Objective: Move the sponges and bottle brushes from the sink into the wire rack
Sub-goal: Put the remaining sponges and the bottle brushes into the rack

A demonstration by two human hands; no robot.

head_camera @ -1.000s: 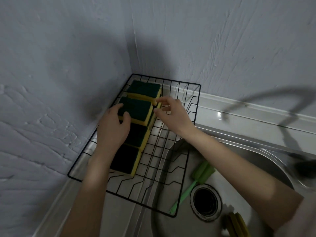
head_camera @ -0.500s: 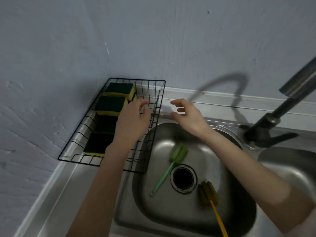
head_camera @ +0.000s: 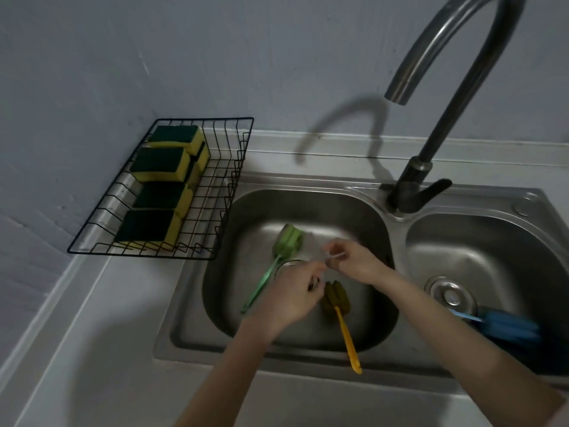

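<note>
Both hands are hovering over the left sink basin (head_camera: 246,217): left hand (head_camera: 289,295) above the green brush (head_camera: 278,257), right hand (head_camera: 354,260) beside it, near the yellow brush (head_camera: 341,322). Sponges (head_camera: 160,163) are sitting in the wire rack (head_camera: 234,167).

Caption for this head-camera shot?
Sponges racked, both hands reach into the sink for bottle brushes.
</note>
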